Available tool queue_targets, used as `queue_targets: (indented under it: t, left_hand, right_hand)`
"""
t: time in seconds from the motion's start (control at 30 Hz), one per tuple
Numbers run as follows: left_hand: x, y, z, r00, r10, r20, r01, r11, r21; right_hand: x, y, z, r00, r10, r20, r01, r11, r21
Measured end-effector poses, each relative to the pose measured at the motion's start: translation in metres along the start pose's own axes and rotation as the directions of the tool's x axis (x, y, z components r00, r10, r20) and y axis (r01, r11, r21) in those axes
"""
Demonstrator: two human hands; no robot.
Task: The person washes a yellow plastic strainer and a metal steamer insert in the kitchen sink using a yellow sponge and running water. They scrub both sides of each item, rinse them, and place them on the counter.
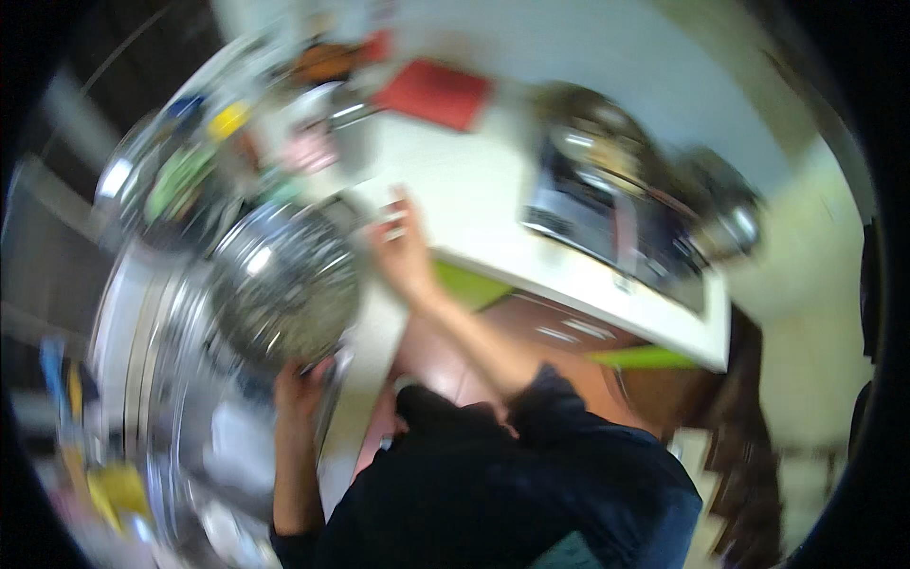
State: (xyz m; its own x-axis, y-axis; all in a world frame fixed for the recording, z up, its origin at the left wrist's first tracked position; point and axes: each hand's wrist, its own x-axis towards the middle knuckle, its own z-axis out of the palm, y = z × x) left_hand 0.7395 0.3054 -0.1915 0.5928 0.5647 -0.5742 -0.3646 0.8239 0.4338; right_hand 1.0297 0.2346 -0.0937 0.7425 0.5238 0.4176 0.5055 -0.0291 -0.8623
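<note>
A large round metal pan or bowl [288, 284], shiny and blurred, is tilted over the edge of the sink area. My left hand [302, 391] grips its near rim from below. Just beyond its right side is my right hand [399, 245], raised over the counter corner with fingers partly curled around something small and whitish that is too blurred to identify. Whether the right hand touches the pan's handle or side cannot be told. A white item [245, 441] lies in the metal sink [178, 398] beside my left forearm.
A gas stove [604, 213] carrying cookware stands on the white counter [483, 192] at right. A dark pot [725, 220] sits at its far end. A red flat item [434, 92] lies by the wall. Dishes and green items [181, 181] crowd the upper left; a yellow item [117, 494] is lower left.
</note>
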Motion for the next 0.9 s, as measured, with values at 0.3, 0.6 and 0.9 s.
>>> queue_targets:
  t: [0.3, 0.6, 0.9]
  left_hand:
    - [-0.048, 0.007, 0.046, 0.973, -0.051, 0.225, 0.044, 0.998, 0.033]
    - [-0.183, 0.029, -0.043, 0.996, 0.005, 0.088, -0.033, 0.944, 0.327]
    - [-0.282, 0.027, -0.084, 0.937, 0.244, -0.251, -0.144, 0.922, 0.359]
  right_hand:
    - [0.007, -0.152, -0.278, 0.802, 0.115, -0.586, 0.083, 0.95, 0.301]
    - [-0.191, -0.065, -0.093, 0.885, 0.46, 0.072, -0.465, 0.871, 0.156]
    - [-0.153, -0.102, -0.006, 0.735, -0.421, 0.532, 0.64, 0.689, -0.339]
